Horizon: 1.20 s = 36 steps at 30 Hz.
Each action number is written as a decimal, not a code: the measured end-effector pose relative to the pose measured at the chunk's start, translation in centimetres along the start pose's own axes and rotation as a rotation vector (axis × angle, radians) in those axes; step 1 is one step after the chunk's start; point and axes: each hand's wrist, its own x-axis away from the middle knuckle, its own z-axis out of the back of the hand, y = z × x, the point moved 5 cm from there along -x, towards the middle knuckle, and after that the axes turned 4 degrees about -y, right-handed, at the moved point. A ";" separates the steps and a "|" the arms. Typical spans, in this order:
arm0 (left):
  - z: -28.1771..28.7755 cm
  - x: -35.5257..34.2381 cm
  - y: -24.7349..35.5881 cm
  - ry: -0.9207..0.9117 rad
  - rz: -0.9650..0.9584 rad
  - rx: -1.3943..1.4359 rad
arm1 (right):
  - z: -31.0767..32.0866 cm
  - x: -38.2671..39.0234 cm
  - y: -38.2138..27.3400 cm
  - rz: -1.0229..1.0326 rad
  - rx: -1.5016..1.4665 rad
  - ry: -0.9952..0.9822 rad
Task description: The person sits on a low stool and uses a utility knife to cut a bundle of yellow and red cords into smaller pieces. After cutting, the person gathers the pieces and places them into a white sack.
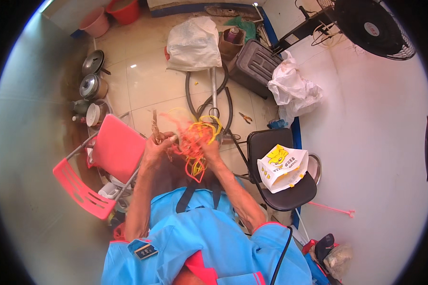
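A tangle of orange-red and yellow cord (193, 145) hangs in front of my chest, partly smeared by motion. Behind it, my right hand (210, 149) is closed around the bundle; its fingers are mostly covered by loops. My left hand (158, 146) is curled at the tangle's left side, gripping a short, rough brown strand (155, 122) that sticks upward from the fist. Thin orange strands reach across toward the left fingers, but whether they are attached to the brown strand I cannot tell.
A pink folding chair (118, 147) stands left, a black chair (271, 142) with a white paper bag (283, 167) right. Pliers (245, 118) and a black hose (229, 107) lie on the tiles. Pots (93, 87) line the left; a dark toolbox (256, 64) and fan (368, 29) are far right.
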 end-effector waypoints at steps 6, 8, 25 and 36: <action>2.3 -9.6 2.5 -0.069 0.187 0.015 | 9.9 -6.7 -1.0 0.014 -0.059 0.427; 4.2 -13.6 4.8 -0.090 0.222 0.049 | 12.2 -8.8 -2.6 0.091 -0.050 0.604; 18.6 -37.3 28.7 -0.161 0.164 0.159 | 5.0 -26.5 -3.0 -0.375 0.471 0.661; 19.9 -50.8 35.3 -0.132 0.203 0.113 | 1.1 -47.1 -9.0 -0.335 0.382 0.532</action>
